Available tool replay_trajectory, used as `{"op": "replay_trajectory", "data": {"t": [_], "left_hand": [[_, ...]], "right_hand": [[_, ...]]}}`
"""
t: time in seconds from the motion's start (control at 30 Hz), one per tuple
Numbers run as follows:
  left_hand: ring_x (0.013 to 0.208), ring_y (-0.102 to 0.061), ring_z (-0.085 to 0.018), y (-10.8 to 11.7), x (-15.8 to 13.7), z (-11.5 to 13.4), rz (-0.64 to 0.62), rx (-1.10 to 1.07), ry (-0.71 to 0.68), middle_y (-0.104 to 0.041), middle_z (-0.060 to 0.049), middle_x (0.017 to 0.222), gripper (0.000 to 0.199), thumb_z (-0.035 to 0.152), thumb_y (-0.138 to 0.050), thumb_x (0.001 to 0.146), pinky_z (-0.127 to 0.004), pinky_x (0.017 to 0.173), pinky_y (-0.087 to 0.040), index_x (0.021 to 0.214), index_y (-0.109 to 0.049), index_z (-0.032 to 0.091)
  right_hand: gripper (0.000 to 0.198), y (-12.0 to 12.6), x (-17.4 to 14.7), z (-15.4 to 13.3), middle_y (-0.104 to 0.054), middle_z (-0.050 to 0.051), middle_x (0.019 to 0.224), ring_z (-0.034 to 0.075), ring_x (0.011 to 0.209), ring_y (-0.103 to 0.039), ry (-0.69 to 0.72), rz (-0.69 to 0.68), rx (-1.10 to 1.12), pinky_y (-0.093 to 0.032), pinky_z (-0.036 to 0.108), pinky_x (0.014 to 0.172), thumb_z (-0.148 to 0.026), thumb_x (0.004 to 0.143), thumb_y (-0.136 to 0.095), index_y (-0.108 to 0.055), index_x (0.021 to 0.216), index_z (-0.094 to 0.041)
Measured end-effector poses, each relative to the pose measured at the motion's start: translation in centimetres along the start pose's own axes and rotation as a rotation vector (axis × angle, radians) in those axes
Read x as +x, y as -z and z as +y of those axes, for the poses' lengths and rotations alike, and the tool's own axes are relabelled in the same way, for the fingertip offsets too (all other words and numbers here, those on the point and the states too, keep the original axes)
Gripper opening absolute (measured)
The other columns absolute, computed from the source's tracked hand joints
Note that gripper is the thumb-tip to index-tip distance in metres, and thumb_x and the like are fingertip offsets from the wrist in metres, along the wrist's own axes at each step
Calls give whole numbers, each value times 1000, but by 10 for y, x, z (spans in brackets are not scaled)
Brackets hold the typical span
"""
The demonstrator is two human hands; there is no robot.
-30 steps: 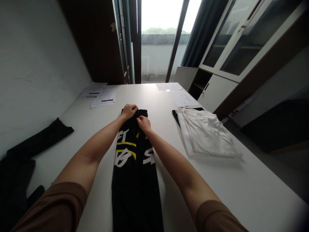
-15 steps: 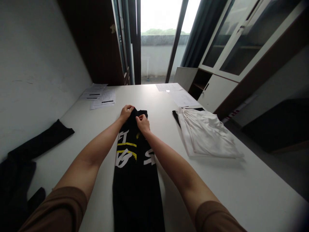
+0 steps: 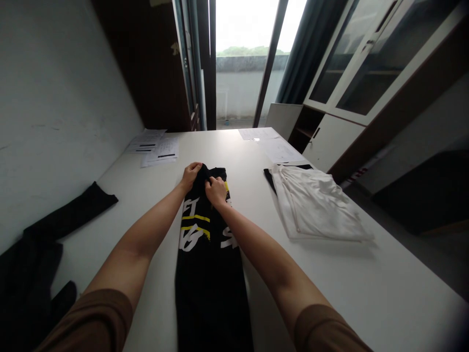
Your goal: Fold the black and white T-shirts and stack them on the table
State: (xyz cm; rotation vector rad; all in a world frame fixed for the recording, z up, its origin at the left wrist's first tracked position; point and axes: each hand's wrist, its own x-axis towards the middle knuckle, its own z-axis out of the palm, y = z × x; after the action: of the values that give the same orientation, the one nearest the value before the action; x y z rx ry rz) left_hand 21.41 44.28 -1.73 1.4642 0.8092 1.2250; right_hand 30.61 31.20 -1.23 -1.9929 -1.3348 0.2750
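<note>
A black T-shirt (image 3: 212,288) with white lettering and yellow stripes lies before me, folded lengthwise into a long narrow strip. My left hand (image 3: 191,176) is closed on the left corner of its far end, fingers pinching the cloth. Just to the right, my right hand (image 3: 216,191) grips the fabric a little nearer to me, its fingers curled into the cloth. Between the two hands the far end is bunched and slightly raised. My right hand and forearm cover part of the print, and the shirt's near end runs out of the frame.
On the right of the white table (image 3: 293,293), white folded garments (image 3: 318,200) lie over a black one (image 3: 270,180). Dark clothing (image 3: 69,212) lies at the left. Papers (image 3: 161,149) rest at the back left, more sheets (image 3: 282,149) at the back right. Cabinets (image 3: 335,139) stand beyond.
The cloth at the far end is more bunched between my hands. My right hand's fingers have curled further into it. The whole view has shifted slightly.
</note>
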Motion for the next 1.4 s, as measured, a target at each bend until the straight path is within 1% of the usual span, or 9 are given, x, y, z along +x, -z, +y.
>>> {"op": "replay_trajectory", "data": {"t": [0.13, 0.37, 0.5, 0.6, 0.77, 0.93, 1.13, 1.23, 1.4], "left_hand": [[90, -64, -20, -2, 3, -1, 109, 122, -58, -72, -5, 92, 28, 44, -70, 80, -31, 85, -50, 87, -75, 17], [72, -60, -17, -7, 8, -1, 72, 219, 12, -68, -2, 76, 26, 41, -62, 85, -27, 69, -47, 84, -72, 18], [56, -54, -15, -13, 14, -4, 85, 278, 85, -59, 0, 61, 25, 40, -59, 87, -26, 59, -44, 82, -68, 18], [56, -57, -16, -19, 16, -11, 58, 323, 111, -62, -1, 63, 26, 42, -58, 88, -27, 59, -45, 84, -68, 19], [70, -68, -20, -23, 14, -23, -82, 460, 118, -72, -4, 70, 19, 37, -62, 84, -30, 74, -52, 81, -73, 21], [93, -72, -27, -17, 6, -31, -141, 590, 59, -79, -7, 87, 16, 25, -66, 79, -38, 96, -50, 87, -79, 24], [114, -69, -30, -14, -6, -37, -202, 624, -25, -78, -7, 115, 31, 21, -68, 79, -41, 108, -46, 107, -80, 26], [121, -66, -32, -13, -11, -39, -221, 630, -49, -75, -9, 123, 36, 22, -71, 80, -44, 112, -43, 115, -78, 24], [131, -60, -32, -13, -15, -40, -221, 631, -75, -70, -11, 133, 37, 23, -66, 86, -44, 117, -39, 121, -76, 20]], "right_hand": [[31, -1, 10, -3, -68, 6, 95, 23, 92, -62, 22, -59, 109, -46, 33, 83, -39, 102, -45, -68, 88, -23], [33, -7, 21, 9, -64, 0, 73, 19, 73, -58, -52, -78, 301, -43, 27, 69, -38, 98, -48, -64, 73, -23], [24, -16, 20, 17, -62, -1, 72, 17, 72, -56, -4, -92, 364, -42, 25, 67, -35, 92, -54, -65, 75, -22], [18, -20, 21, 21, -63, -2, 75, 17, 73, -57, -26, -114, 390, -43, 24, 67, -28, 91, -53, -66, 80, -22], [22, -9, 20, 24, -71, 3, 93, 21, 87, -64, -96, -158, 289, -49, 28, 78, -33, 96, -53, -71, 99, -21], [46, 22, -1, 28, -71, 9, 119, 27, 105, -66, 92, -69, 1, -48, 37, 94, -31, 99, -53, -53, 145, -26], [28, 36, -19, 43, -73, 3, 112, 22, 102, -67, 255, -259, -54, -49, 32, 91, -30, 99, -57, -71, 123, -33], [25, 34, -18, 48, -75, -1, 99, 18, 91, -68, 241, -266, 68, -50, 29, 86, -34, 100, -58, -73, 120, -31], [25, 33, -18, 51, -76, -2, 97, 17, 92, -68, 267, -261, 103, -48, 26, 88, -22, 97, -57, -76, 111, -30]]}}
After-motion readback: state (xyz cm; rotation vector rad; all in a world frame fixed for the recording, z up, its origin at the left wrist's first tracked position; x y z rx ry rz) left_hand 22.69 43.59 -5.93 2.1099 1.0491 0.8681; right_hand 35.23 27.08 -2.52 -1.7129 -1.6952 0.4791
